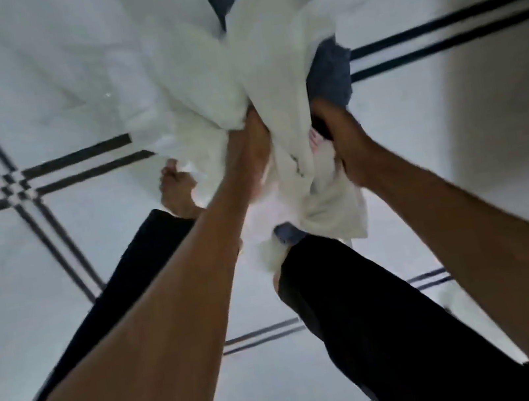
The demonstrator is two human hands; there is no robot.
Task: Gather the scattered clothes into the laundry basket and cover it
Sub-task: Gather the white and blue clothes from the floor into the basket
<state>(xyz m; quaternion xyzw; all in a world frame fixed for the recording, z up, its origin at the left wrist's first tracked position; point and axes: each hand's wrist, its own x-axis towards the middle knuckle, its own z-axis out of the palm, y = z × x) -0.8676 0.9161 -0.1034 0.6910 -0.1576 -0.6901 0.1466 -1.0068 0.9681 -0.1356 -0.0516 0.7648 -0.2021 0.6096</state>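
A bundle of white clothes (257,73) with a blue garment (331,75) mixed in hangs in front of me above the floor. My left hand (255,139) grips the white cloth from below at the centre, its fingers buried in the folds. My right hand (340,139) is closed on the right side of the bundle, under the blue piece. More white cloth and a blue corner (287,233) droop below both hands. No laundry basket or lid is in view. The picture is blurred by motion.
The floor (39,80) is glossy white tile with dark double stripes (77,165) crossing it. My legs in dark trousers (359,306) and a bare foot (176,190) stand below the bundle. A pale wall (502,114) rises at the right.
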